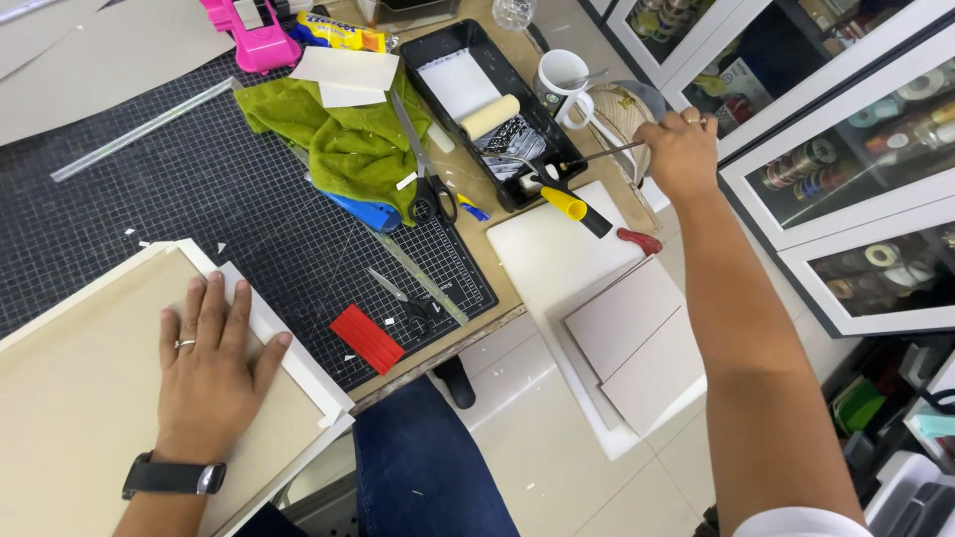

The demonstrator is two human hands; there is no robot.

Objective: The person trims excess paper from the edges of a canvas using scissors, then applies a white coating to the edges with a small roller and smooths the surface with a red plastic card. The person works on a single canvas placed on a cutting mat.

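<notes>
My left hand point(212, 373) lies flat, fingers point(214, 298) spread, on the beige board point(90, 398) near its white border edge. My right hand point(681, 149) pinches a thin brush handle point(607, 152) over the round container point(622, 114), just beyond the worktop's point(477, 214) edge; the paint tray point(487, 109) lies left.

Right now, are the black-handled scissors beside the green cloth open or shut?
Shut. The black-handled scissors lie flat on the cutting mat, blades together in one narrow line across the green cloth, both handle loops side by side.
</notes>
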